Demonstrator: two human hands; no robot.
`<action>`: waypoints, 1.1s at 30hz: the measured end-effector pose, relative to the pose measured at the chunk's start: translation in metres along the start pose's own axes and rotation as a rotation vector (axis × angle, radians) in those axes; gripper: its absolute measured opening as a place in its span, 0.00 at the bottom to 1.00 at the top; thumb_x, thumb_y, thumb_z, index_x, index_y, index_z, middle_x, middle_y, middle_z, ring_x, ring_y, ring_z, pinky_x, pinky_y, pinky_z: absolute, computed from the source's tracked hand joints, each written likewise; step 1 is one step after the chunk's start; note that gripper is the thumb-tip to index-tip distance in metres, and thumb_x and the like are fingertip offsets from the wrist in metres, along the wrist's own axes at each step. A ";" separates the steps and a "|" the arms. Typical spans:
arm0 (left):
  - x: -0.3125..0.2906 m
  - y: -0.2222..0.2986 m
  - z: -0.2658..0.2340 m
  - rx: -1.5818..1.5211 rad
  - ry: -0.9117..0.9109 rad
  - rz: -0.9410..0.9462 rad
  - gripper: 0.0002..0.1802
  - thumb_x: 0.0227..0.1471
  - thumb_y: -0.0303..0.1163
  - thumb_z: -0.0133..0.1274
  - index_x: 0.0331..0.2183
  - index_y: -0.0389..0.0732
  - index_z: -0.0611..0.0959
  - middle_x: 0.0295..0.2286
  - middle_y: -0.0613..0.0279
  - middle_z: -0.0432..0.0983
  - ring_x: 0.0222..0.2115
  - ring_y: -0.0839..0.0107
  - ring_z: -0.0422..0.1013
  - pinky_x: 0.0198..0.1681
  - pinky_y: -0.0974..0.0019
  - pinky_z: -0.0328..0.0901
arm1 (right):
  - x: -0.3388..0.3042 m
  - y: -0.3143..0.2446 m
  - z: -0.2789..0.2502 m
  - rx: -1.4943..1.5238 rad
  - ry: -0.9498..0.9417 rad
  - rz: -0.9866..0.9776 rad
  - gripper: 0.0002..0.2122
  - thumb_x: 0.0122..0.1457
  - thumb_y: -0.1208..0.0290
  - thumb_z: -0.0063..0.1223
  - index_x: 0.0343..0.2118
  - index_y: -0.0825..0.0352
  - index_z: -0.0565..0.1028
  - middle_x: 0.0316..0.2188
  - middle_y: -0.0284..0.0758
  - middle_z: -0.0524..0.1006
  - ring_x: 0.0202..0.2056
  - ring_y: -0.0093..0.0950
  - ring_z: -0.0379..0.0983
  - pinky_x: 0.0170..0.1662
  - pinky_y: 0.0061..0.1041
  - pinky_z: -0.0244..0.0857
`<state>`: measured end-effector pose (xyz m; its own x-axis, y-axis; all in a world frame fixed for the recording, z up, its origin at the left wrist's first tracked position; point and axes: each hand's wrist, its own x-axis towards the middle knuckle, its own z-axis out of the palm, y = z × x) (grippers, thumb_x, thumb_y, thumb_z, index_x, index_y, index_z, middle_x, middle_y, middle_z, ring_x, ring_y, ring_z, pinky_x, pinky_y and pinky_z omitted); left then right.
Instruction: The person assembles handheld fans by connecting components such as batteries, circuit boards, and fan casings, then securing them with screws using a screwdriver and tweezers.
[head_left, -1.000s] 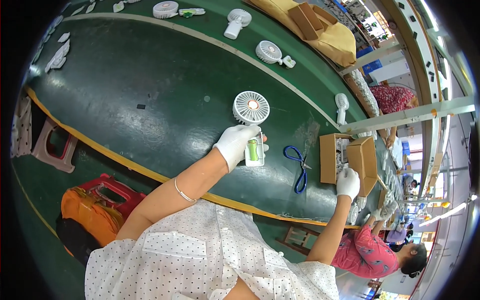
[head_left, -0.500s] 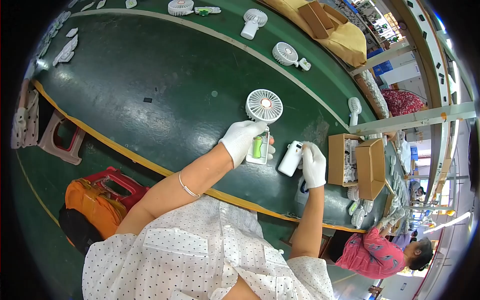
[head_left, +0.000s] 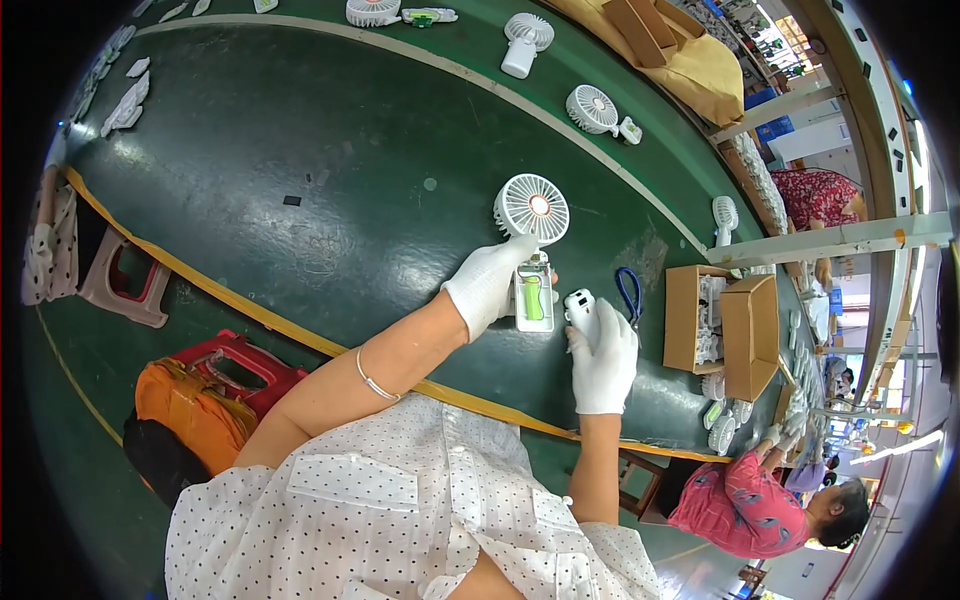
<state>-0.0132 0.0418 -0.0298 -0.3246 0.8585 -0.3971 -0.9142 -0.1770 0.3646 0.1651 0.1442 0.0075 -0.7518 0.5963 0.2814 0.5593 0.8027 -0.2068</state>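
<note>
A white handheld fan [head_left: 531,209] is in my gloved left hand [head_left: 490,284], gripped at the neck below its round grille. Its handle is open at the front, baring a green cylindrical battery [head_left: 533,298]. My gloved right hand [head_left: 606,362] is closed on a white handle cover [head_left: 580,302], a small gap away from the fan's handle; the fingers hide much of that cover. Just beyond this hand lies a tool with blue loop handles [head_left: 629,290], its other end hidden.
An open cardboard box [head_left: 692,320] of white parts stands to the right, with several fans [head_left: 720,434] near it. More fans [head_left: 593,108] lie on the far green strip. White parts [head_left: 127,104] rest at far left. A person in pink [head_left: 745,505] works at the right.
My right hand has turned and moved slightly left, bringing the cover nearer the fan and tilting it. The blue-handled tool now shows beyond that hand. My left hand keeps its hold, the handle slightly turned.
</note>
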 end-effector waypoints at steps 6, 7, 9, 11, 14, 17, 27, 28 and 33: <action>-0.007 0.003 0.006 0.115 0.025 -0.002 0.22 0.64 0.46 0.44 0.48 0.37 0.72 0.38 0.51 0.77 0.40 0.58 0.77 0.46 0.48 0.72 | 0.017 0.006 -0.010 0.210 -0.044 0.006 0.20 0.53 0.74 0.63 0.50 0.69 0.74 0.43 0.43 0.78 0.42 0.36 0.78 0.47 0.31 0.71; -0.010 0.004 0.008 0.116 0.024 -0.004 0.22 0.64 0.46 0.44 0.48 0.37 0.72 0.38 0.51 0.77 0.40 0.58 0.77 0.46 0.48 0.72 | 0.020 0.004 -0.008 0.368 0.013 -0.010 0.19 0.55 0.75 0.61 0.50 0.70 0.74 0.41 0.42 0.79 0.41 0.30 0.79 0.46 0.27 0.72; -0.015 0.005 0.008 0.152 -0.016 -0.002 0.24 0.64 0.47 0.45 0.49 0.37 0.73 0.40 0.55 0.76 0.41 0.62 0.76 0.48 0.52 0.71 | 0.032 -0.029 -0.022 0.462 -0.026 -0.014 0.18 0.54 0.76 0.61 0.49 0.71 0.75 0.42 0.41 0.79 0.43 0.29 0.79 0.47 0.26 0.72; -0.016 0.007 0.010 0.169 -0.047 -0.015 0.24 0.63 0.47 0.46 0.50 0.37 0.74 0.42 0.57 0.76 0.43 0.64 0.75 0.49 0.56 0.71 | 0.040 -0.049 -0.023 0.401 -0.070 -0.100 0.17 0.55 0.73 0.61 0.48 0.69 0.76 0.41 0.42 0.79 0.41 0.33 0.79 0.46 0.27 0.72; -0.023 0.007 0.016 0.329 -0.123 0.026 0.21 0.63 0.41 0.49 0.50 0.37 0.75 0.44 0.60 0.74 0.46 0.69 0.73 0.51 0.62 0.69 | 0.044 -0.060 -0.019 0.280 -0.077 -0.114 0.17 0.55 0.71 0.60 0.48 0.69 0.76 0.41 0.44 0.79 0.40 0.37 0.78 0.47 0.30 0.71; -0.020 0.002 0.014 0.401 -0.164 0.075 0.19 0.62 0.38 0.49 0.50 0.37 0.75 0.44 0.61 0.74 0.46 0.72 0.72 0.52 0.65 0.68 | 0.040 -0.061 -0.014 0.253 -0.092 -0.028 0.17 0.54 0.70 0.60 0.47 0.69 0.77 0.40 0.45 0.78 0.41 0.40 0.77 0.46 0.33 0.71; -0.021 0.014 0.014 0.212 -0.120 0.261 0.15 0.56 0.26 0.52 0.47 0.35 0.76 0.40 0.62 0.74 0.41 0.73 0.73 0.46 0.68 0.68 | 0.014 -0.064 0.018 0.353 0.136 -0.290 0.18 0.53 0.83 0.56 0.48 0.69 0.75 0.51 0.49 0.72 0.50 0.46 0.71 0.54 0.36 0.65; -0.023 0.016 0.015 0.241 -0.151 0.310 0.16 0.56 0.26 0.53 0.47 0.35 0.77 0.40 0.62 0.75 0.41 0.73 0.73 0.46 0.68 0.69 | 0.016 -0.057 0.018 0.466 0.105 -0.286 0.16 0.53 0.84 0.54 0.46 0.69 0.76 0.51 0.48 0.72 0.51 0.43 0.71 0.54 0.34 0.65; -0.031 0.022 0.021 0.339 -0.259 0.395 0.18 0.55 0.28 0.56 0.47 0.34 0.77 0.41 0.57 0.78 0.42 0.69 0.75 0.47 0.67 0.70 | 0.022 -0.039 0.003 1.223 -0.190 0.242 0.14 0.57 0.79 0.53 0.46 0.76 0.73 0.47 0.41 0.77 0.43 0.24 0.76 0.43 0.23 0.71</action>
<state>-0.0184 0.0211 0.0079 -0.5162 0.8561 0.0267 -0.5935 -0.3800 0.7095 0.1254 0.1262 0.0192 -0.7704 0.6375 -0.0027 0.0774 0.0892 -0.9930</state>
